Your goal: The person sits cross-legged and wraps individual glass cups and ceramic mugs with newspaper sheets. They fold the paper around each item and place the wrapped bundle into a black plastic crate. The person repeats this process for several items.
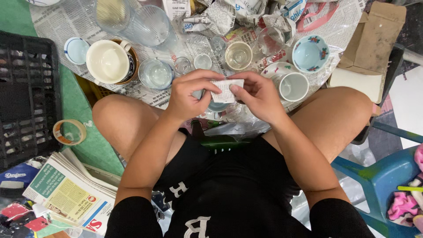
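My left hand [190, 93] and my right hand [257, 95] meet in front of me over my knees. Together they pinch a small folded piece of newspaper [225, 90] that seems wrapped round a small object. A bit of pale blue-grey glass or dish [217, 106] shows just under the paper; what it is I cannot tell. Both hands have fingers closed on the paper, thumbs on top.
Newspaper sheets [66, 20] on the floor carry cups and glasses: a cream mug [107, 61], a glass bowl [155, 73], a white cup [294, 86], a floral blue bowl [310, 53], small glasses [238, 55]. Black crate [26, 92] left, tape roll [69, 132], newspaper stack [72, 194], cardboard [372, 44], blue chair [379, 176].
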